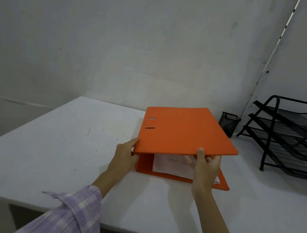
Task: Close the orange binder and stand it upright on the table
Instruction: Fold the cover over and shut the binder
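Note:
The orange binder (pixel 184 133) lies on the white table (pixel 63 152) with its spine to the left and its top cover partly lowered, still raised at the near edge. White sheets (pixel 169 164) show in the gap under the cover. My left hand (pixel 126 155) rests against the near left corner, at the spine and cover edge. My right hand (pixel 206 168) grips the cover's near edge, thumb on top and fingers underneath.
A black mesh pen cup (pixel 228 124) stands just behind the binder on the right. A black three-tier wire paper tray (pixel 293 137) fills the far right of the table. A grey wall runs close behind. The table's near edge lies below my forearms.

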